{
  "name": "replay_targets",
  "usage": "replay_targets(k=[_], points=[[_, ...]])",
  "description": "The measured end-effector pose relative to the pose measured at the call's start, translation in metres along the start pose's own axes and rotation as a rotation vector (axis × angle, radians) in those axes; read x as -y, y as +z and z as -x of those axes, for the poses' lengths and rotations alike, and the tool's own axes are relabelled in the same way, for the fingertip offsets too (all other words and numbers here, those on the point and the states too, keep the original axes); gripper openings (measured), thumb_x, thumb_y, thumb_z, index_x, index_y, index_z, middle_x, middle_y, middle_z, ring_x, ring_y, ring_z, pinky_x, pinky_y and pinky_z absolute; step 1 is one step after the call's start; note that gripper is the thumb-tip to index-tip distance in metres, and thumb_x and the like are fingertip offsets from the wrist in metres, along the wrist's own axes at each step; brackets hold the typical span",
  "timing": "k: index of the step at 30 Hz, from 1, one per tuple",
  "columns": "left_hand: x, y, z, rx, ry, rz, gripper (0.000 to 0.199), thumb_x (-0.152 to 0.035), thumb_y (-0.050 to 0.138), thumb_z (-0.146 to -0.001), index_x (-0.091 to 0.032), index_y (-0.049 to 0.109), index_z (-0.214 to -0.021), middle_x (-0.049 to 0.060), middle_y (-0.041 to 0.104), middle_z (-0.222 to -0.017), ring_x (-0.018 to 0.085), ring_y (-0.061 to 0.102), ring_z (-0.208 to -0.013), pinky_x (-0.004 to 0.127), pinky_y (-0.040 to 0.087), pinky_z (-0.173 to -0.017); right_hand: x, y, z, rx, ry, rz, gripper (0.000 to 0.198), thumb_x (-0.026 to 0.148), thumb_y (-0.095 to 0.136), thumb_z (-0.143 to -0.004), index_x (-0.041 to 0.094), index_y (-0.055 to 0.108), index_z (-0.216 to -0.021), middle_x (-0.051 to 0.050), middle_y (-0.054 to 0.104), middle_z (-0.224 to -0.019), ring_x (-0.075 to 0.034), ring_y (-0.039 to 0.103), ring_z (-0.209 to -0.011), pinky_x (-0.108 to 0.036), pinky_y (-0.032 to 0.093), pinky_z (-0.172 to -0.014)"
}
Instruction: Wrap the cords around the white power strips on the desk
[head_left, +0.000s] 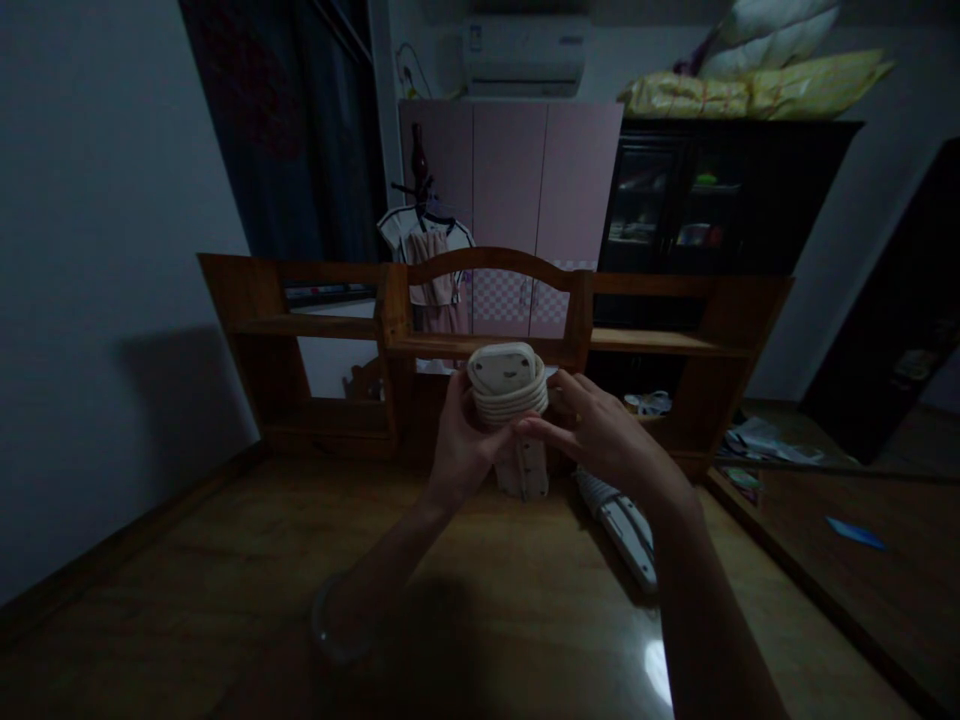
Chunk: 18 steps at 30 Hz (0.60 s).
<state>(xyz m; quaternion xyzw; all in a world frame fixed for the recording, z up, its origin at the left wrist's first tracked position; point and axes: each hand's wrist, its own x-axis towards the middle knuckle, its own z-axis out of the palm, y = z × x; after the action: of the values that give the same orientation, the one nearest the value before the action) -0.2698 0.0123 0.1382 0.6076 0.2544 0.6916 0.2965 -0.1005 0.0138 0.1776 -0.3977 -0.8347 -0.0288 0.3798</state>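
A white power strip [523,468] is held up in front of me, one end toward my face, its cord [512,408] wound round it in several turns. My left hand [466,440] is closed around its left side, with the thumb across the front below the coils. On the other side, my right hand [592,425] has its fingers bent at the cord's right edge and its thumb near the left thumb. A small pale part of the cord shows at the right fingers; whether it is the plug is too dark to tell. A second power strip [628,540], also cord-wrapped, lies on the wooden surface to the right.
A wooden shelf unit [487,262] with open compartments stands along the far edge of the wooden surface [360,560]. A raised wooden edge [810,590] runs along the right. Behind are a pink wardrobe [510,180], a dark cabinet [750,190] and hanging clothes [429,250].
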Motion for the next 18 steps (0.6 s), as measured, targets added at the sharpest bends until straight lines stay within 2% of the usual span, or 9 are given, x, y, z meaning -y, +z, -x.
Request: replay_targets(k=[3,7,10,14,18], points=[[0.004,0.004,0.002,0.027,-0.038,-0.011,0.053,-0.033,0.077,-0.066,-0.021,0.047,-0.108,0.007,0.062,-0.109,0.023,0.060,-0.103,0.035,0.050,-0.089,-0.013,0.004,-0.003,0.051,-0.025,0.007,0.049,0.065,0.059,-0.074,0.022,0.061,-0.097,-0.008,0.063,-0.102,-0.025,0.056,-0.100,-0.038,0.041,-0.086],[0.012,0.004,0.000,0.024,-0.082,-0.039,0.053,-0.035,0.078,-0.064,-0.019,0.049,-0.105,0.009,0.062,-0.110,0.024,0.060,-0.103,0.035,0.049,-0.089,-0.020,0.003,-0.004,0.162,0.049,-0.117,0.049,0.065,0.055,-0.077,0.018,0.061,-0.092,-0.006,0.066,-0.087,-0.019,0.060,-0.076,-0.028,0.043,-0.065],[0.014,0.003,-0.001,0.040,-0.144,-0.021,0.052,-0.037,0.077,-0.065,-0.017,0.050,-0.105,0.010,0.062,-0.110,0.025,0.061,-0.102,0.035,0.049,-0.087,-0.014,0.003,-0.003,0.116,0.056,-0.137,0.048,0.063,0.056,-0.077,0.018,0.063,-0.092,-0.006,0.067,-0.084,-0.019,0.060,-0.073,-0.027,0.042,-0.062],[0.003,0.008,0.007,0.075,-0.131,-0.005,0.054,-0.036,0.076,-0.067,-0.018,0.050,-0.111,0.010,0.061,-0.114,0.024,0.061,-0.102,0.034,0.050,-0.086,-0.003,0.003,-0.002,0.028,0.079,-0.186,0.045,0.059,0.054,-0.082,0.021,0.060,-0.106,-0.006,0.067,-0.092,-0.022,0.061,-0.085,-0.029,0.044,-0.071],[-0.013,0.017,0.018,0.001,-0.048,-0.192,0.056,-0.036,0.076,-0.067,-0.019,0.050,-0.114,0.007,0.063,-0.111,0.022,0.061,-0.100,0.031,0.049,-0.085,0.005,-0.002,0.000,0.060,0.125,-0.295,0.051,0.058,0.058,-0.079,0.025,0.053,-0.117,-0.004,0.066,-0.098,-0.021,0.062,-0.088,-0.031,0.046,-0.075]])
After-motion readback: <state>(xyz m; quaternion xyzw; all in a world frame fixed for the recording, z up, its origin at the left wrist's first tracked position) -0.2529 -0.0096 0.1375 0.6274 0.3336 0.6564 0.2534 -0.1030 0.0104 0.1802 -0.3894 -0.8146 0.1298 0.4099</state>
